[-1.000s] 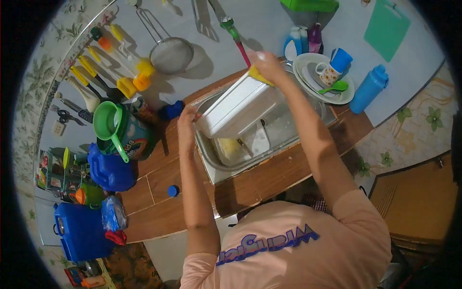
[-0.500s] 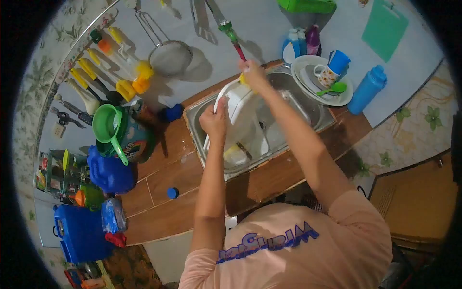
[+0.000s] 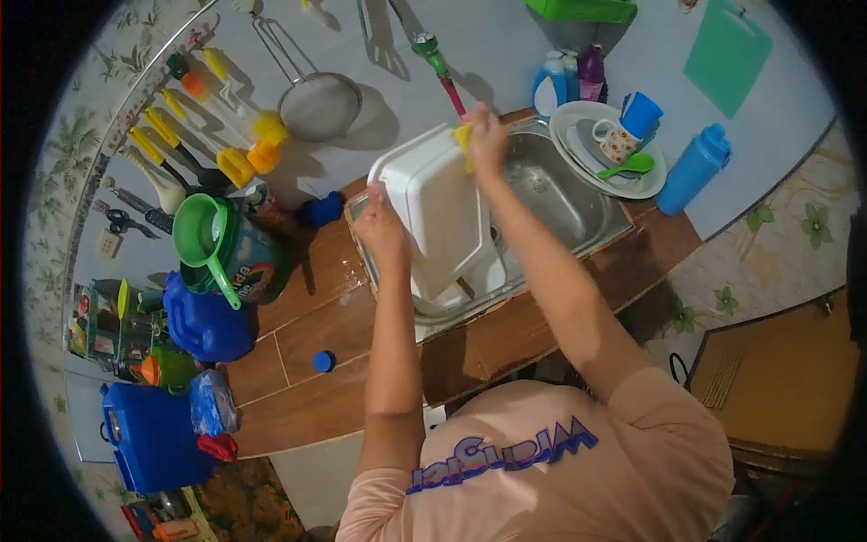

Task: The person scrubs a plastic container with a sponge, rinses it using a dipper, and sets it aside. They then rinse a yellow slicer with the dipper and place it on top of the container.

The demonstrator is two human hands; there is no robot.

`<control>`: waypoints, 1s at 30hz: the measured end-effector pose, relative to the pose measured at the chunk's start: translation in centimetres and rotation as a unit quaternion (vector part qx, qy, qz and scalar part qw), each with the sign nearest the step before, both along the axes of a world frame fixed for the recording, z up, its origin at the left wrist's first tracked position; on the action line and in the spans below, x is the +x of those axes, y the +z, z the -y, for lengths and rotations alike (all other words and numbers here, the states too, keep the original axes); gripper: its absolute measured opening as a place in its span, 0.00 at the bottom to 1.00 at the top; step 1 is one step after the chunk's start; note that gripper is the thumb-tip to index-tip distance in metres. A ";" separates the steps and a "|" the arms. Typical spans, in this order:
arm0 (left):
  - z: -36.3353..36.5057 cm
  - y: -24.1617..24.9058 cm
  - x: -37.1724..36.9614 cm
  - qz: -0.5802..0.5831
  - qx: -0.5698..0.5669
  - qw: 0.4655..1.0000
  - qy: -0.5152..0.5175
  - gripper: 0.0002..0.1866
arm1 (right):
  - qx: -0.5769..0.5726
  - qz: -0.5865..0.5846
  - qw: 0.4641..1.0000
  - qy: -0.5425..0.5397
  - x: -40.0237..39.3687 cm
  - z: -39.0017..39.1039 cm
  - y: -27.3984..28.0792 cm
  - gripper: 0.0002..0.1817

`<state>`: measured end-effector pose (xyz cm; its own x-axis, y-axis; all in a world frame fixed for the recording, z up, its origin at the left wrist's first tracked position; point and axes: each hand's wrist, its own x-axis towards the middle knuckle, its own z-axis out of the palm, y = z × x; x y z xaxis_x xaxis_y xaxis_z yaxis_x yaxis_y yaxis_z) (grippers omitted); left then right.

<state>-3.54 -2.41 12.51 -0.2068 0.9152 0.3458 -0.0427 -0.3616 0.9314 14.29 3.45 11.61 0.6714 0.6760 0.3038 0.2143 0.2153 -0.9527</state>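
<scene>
A white rectangular plastic tub (image 3: 442,203) is held tilted over the sink (image 3: 564,203), its outer side and base facing me. My left hand (image 3: 383,233) is closed on the tub's left rim. At the opposite, upper-right edge, my right hand (image 3: 489,140) presses a yellow sponge (image 3: 463,147) against the tub, with its fingers closed round it. Beneath the tub, another white piece (image 3: 489,278) lies partly hidden in the sink. A green-and-red faucet (image 3: 442,72) reaches down just behind my right hand.
Right of the sink stand stacked plates (image 3: 569,117) with cups and a green spoon, and a blue bottle (image 3: 694,169). Left are a green dipper (image 3: 200,226), a blue jug (image 3: 206,318) and a blue cap (image 3: 324,361). A strainer (image 3: 320,107) hangs on the wall.
The tub has been tipped so that more of its outside faces me. My left hand has moved left and slightly down; my right hand, with the sponge, has shifted slightly along the edge.
</scene>
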 end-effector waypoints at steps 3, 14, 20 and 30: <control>-0.7 0.1 0.5 0.070 -0.089 0.994 -0.007 0.29 | 0.190 0.158 0.969 0.014 -7.6 3.2 0.6 0.09; -1.7 -1.1 -2.7 0.184 -0.247 0.951 -0.031 0.35 | 0.142 0.077 0.984 0.074 -6.7 4.8 -4.6 0.26; -2.6 -0.4 -4.3 0.243 -0.234 0.941 -0.009 0.36 | 0.087 0.394 0.884 0.236 -10.6 10.5 -6.8 0.29; -1.0 -1.1 -0.8 0.185 -0.155 0.969 -0.046 0.28 | 0.187 0.429 0.873 0.135 -9.6 4.3 3.5 0.20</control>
<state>-4.39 -1.40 11.43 -0.1770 0.9837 -0.0317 -0.4141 -0.0453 0.9091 4.69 -0.85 15.10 -0.0807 0.5193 0.8508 0.7083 0.6304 -0.3176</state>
